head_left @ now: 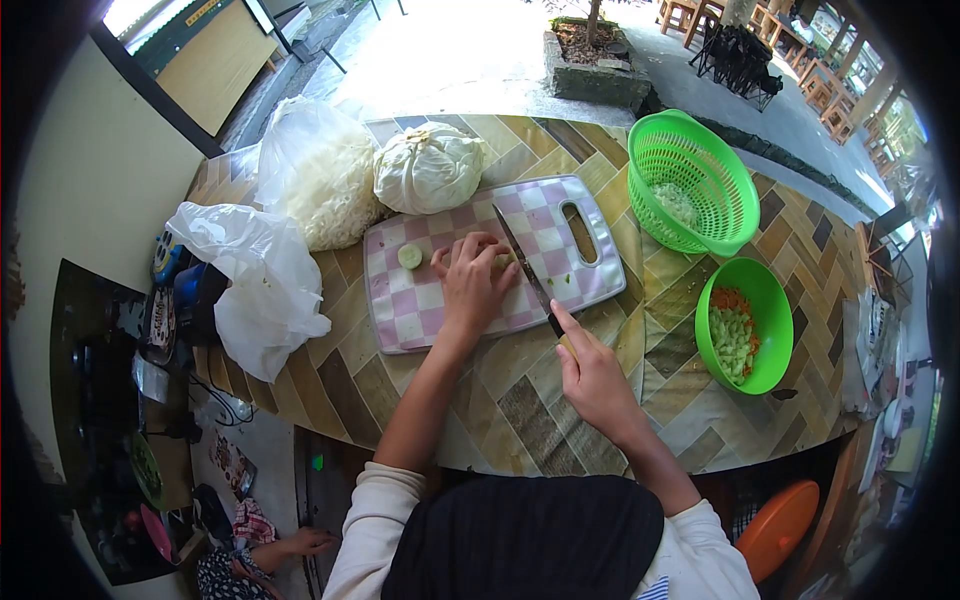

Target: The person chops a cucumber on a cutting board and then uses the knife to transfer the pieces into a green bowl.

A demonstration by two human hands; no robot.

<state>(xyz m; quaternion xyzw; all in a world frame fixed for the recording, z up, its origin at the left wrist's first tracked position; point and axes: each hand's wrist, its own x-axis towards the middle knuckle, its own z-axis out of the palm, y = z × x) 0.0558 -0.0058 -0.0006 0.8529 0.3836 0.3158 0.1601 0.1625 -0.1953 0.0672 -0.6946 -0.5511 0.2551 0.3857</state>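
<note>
My right hand (600,382) grips a kitchen knife (522,258) by its light handle. The long dark blade slants up and left across a pink-and-white checkered cutting board (595,285). Just left of the blade, my left hand (474,285) is on the board with its fingers curled down. Whatever is under those fingers is mostly hidden; only a pale edge shows by the fingertips. A short round pale-green piece, like a cucumber end (410,257), stands on the board left of that hand. Small green scraps lie near the blade.
A whole cabbage (430,168) and a clear bag of shredded white vegetable (325,185) sit behind the board. Left is a white plastic bag (255,290). Right are a green colander (738,185) and a green bowl (786,335) of diced vegetables. Another person's hand (308,541) shows lower left.
</note>
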